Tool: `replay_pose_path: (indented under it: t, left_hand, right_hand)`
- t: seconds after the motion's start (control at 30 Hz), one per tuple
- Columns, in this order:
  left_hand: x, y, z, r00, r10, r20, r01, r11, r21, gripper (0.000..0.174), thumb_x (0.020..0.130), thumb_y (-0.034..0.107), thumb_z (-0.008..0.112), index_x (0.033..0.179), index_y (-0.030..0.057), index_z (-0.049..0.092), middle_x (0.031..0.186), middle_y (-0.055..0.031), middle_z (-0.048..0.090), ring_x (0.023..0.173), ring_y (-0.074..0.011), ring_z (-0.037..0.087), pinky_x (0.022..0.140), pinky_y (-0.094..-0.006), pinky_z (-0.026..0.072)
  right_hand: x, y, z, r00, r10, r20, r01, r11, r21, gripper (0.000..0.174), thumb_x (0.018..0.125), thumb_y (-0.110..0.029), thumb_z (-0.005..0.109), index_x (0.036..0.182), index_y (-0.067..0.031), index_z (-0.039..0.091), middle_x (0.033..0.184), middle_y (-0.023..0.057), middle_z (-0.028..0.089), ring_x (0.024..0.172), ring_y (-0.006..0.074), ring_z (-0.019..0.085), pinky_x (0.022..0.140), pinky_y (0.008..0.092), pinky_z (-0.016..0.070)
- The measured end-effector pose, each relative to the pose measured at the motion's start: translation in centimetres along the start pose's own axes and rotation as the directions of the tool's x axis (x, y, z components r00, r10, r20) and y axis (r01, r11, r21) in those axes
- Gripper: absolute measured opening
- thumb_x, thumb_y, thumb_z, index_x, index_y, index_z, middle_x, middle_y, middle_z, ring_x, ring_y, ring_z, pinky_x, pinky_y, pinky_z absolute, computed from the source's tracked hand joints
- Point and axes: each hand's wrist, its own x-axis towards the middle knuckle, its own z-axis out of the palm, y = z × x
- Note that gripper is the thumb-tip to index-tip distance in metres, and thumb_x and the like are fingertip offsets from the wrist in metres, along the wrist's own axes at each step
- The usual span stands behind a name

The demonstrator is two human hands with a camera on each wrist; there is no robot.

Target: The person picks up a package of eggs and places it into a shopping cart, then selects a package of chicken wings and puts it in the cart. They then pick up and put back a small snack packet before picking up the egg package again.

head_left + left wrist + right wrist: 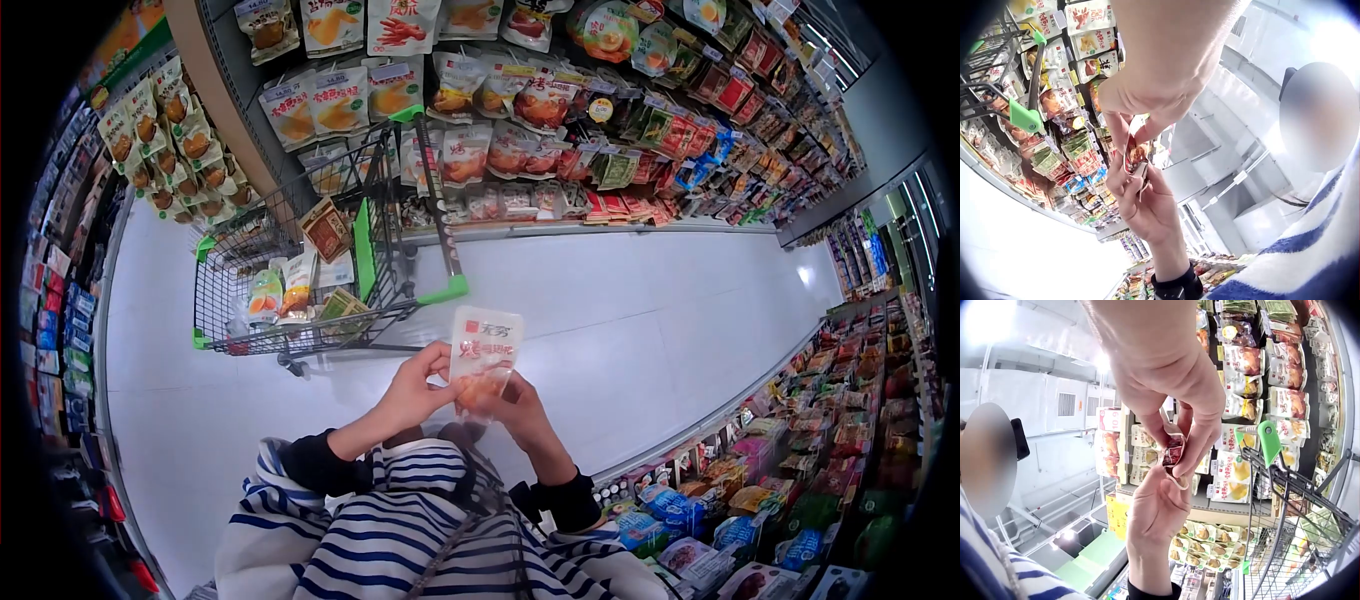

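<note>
A white snack pouch (486, 345) with red and black print and a picture of browned meat is held upright in front of the striped top. My left hand (412, 388) pinches its left edge between thumb and fingers. On the lower right edge, my right hand (525, 408) pinches it the same way. In the left wrist view the pouch (1138, 156) is seen edge-on between my left hand (1147, 94) and right hand (1147, 209). The right wrist view shows the pouch (1173, 452) bowed between the fingers of both hands.
A wire shopping cart (285, 330) with green corners stands ahead to the left, holding several packets. Behind it, a shelf wall (520, 90) is hung with pouches. More packaged goods fill the right-hand shelf (780, 470) and the left shelf (60, 330). Pale floor (600, 290) lies between.
</note>
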Motion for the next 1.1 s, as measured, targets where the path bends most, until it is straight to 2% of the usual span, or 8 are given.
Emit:
replay_pose_path:
  t: [0.07,0.13,0.27,0.4,0.6,0.9,1.0,1.1]
  left_hand:
    - [1.2,-0.4,2.0,1.0,-0.012,-0.008,0.012,1.0,0.026,0.026,0.073,-0.004,0.055,0.096,0.0014,0.045,0.09,-0.0029,0.055,0.08,-0.0071,0.051,0.065,-0.0194,0.0473]
    - [2.4,-0.2,4.2,0.999,-0.044,-0.009,0.044,0.999,-0.008,0.026,0.073,-0.003,0.056,0.096,0.0015,0.045,0.091,-0.0026,0.055,0.08,-0.0069,0.051,0.065,-0.0192,0.0478]
    - [4.5,-1.0,7.5,1.0,-0.002,-0.013,0.004,0.992,0.124,0.026,0.074,-0.001,0.056,0.097,0.0018,0.045,0.091,-0.0023,0.055,0.08,-0.0057,0.05,0.061,-0.0172,0.047]
    - [5.5,-0.7,10.1,0.999,-0.035,-0.031,0.038,0.993,0.111,0.027,0.074,0.0,0.056,0.098,0.0021,0.045,0.089,-0.0023,0.055,0.08,-0.0051,0.05,0.061,-0.0186,0.0473]
    - [8.1,-0.1,12.6,0.996,-0.064,0.058,0.055,0.988,0.145,0.026,0.075,0.001,0.055,0.1,0.0017,0.045,0.087,-0.0019,0.055,0.079,-0.0051,0.05,0.062,-0.0199,0.0478]
    - [15.6,-0.9,14.9,0.983,-0.08,0.166,0.062,0.992,0.11,0.029,0.076,0.001,0.055,0.102,0.0018,0.044,0.089,-0.0041,0.054,0.086,-0.0086,0.051,0.068,-0.0208,0.0464]
    - [19.6,-2.3,14.6,0.987,-0.014,0.158,0.018,1.0,-0.022,0.03,0.073,0.002,0.054,0.102,0.001,0.045,0.096,-0.0098,0.055,0.09,-0.0183,0.054,0.08,-0.0299,0.0415]
    - [23.9,-3.2,13.7,0.99,-0.04,0.137,0.051,0.996,-0.072,0.032,0.074,0.003,0.054,0.103,0.0007,0.043,0.098,-0.0096,0.054,0.096,-0.0181,0.052,0.081,-0.0296,0.0407]
  right_hand:
    - [-0.6,-0.1,-2.8,0.999,0.007,0.036,-0.007,1.0,-0.017,0.035,0.076,-0.002,0.055,0.108,0.0015,0.044,0.099,0.0093,0.055,0.09,0.0159,0.054,0.078,0.0287,0.0446]
    - [-1.5,-1.0,-4.5,1.0,0.007,-0.026,-0.007,1.0,-0.024,0.033,0.076,-0.001,0.055,0.107,0.0018,0.045,0.098,0.0096,0.055,0.088,0.0159,0.055,0.077,0.0283,0.0452]
    - [-2.5,-1.9,-7.5,0.993,-0.003,-0.116,0.006,1.0,0.027,0.035,0.072,-0.001,0.056,0.106,0.0037,0.046,0.093,0.0123,0.057,0.082,0.0196,0.058,0.072,0.0302,0.0482]
    - [-3.6,-3.1,-9.7,0.993,0.007,-0.121,0.001,0.998,0.063,0.035,0.073,0.001,0.055,0.106,0.005,0.044,0.097,0.0139,0.055,0.085,0.0212,0.057,0.074,0.0321,0.0489]
    - [-4.6,-4.1,-12.6,0.98,-0.014,-0.197,0.03,0.996,0.082,0.036,0.074,0.001,0.054,0.108,0.0045,0.042,0.096,0.0137,0.055,0.084,0.0209,0.057,0.073,0.032,0.0495]
    - [-2.5,-6.4,-17.7,0.965,-0.039,-0.259,0.078,0.987,0.14,0.032,0.077,-0.002,0.05,0.107,0.0051,0.042,0.096,0.0122,0.053,0.084,0.0184,0.056,0.07,0.0288,0.0487]
    - [0.3,-7.8,-19.8,0.958,-0.028,-0.287,0.076,0.985,0.156,0.03,0.078,-0.006,0.052,0.105,0.0042,0.043,0.092,0.0127,0.056,0.079,0.0189,0.058,0.068,0.0306,0.0487]
    - [4.1,-9.7,-22.1,0.971,-0.011,-0.241,0.056,0.982,0.181,0.029,0.079,-0.007,0.051,0.105,0.0045,0.043,0.092,0.0126,0.056,0.078,0.0186,0.058,0.067,0.0298,0.0483]
